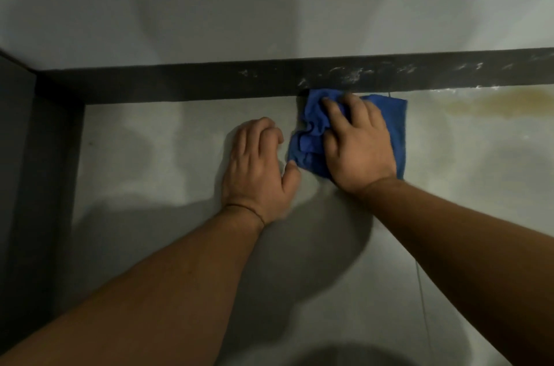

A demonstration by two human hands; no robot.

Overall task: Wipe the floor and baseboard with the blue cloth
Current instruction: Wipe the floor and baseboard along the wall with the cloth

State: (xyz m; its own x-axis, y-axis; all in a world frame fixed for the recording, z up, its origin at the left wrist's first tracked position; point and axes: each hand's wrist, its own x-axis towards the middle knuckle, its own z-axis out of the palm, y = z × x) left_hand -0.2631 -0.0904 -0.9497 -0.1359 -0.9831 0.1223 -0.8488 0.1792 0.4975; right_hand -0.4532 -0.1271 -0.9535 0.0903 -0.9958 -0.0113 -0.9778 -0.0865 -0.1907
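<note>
A crumpled blue cloth [311, 138] lies on the pale grey floor [168, 150], its far edge touching the dark baseboard [186, 82]. My right hand [356, 144] presses flat on top of the cloth, fingers spread toward the baseboard. My left hand [259, 168] rests palm down on the bare floor just left of the cloth, its thumb close to the cloth's near corner. The baseboard carries whitish smears [350, 73] above and right of the cloth.
A brownish stain [491, 103] runs along the floor by the baseboard at the right. A dark vertical panel [39, 156] closes the corner on the left. A light wall [269, 6] rises above the baseboard. A tile joint [422, 290] runs under my right forearm.
</note>
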